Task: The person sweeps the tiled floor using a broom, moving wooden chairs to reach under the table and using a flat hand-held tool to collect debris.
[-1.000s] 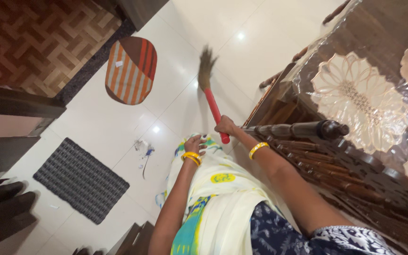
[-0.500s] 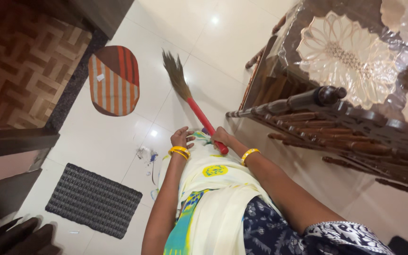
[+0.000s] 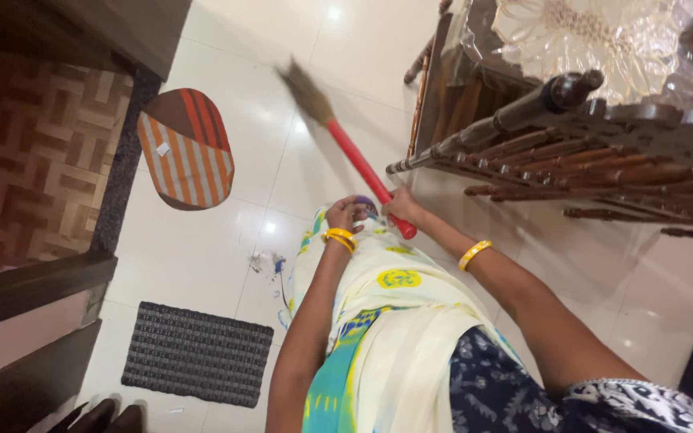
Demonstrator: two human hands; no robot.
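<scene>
Right hand (image 3: 401, 207) clenched round the red handle of the broom (image 3: 362, 167), close to the handle's lower end; a short stub of red shows below the fist, just beside the pale cloth at the waist. From the grip the handle runs up and to the left across the white tiled floor (image 3: 226, 240). The brown bristle head (image 3: 305, 84) sits well away from the hand, at the far end, blurred, over the tiles between the oval mat and the wooden furniture. Cannot tell whether the bristles touch the floor.

Left hand (image 3: 346, 215) just beside the right, fingers curled against the cream printed cloth (image 3: 378, 321) at the front of the body; it seems to gather the fabric, though the exact hold is not clear. It does not hold the broom. Yellow bangles on both wrists.

Surroundings: striped oval mat (image 3: 187, 149), orange, white and brown, lies on the tiles near a dark threshold strip, left of the bristles. Grey woven rectangular mat (image 3: 196, 351) lower left, well apart from the broom. A small scatter of debris (image 3: 266, 262) on the tiles between the grey mat and the cloth's edge. Dark carved wooden chair back (image 3: 571, 152) to the right of the handle, close to the right forearm. Table with a glossy flower-pattern cover (image 3: 603, 32) behind it, upper right.
</scene>
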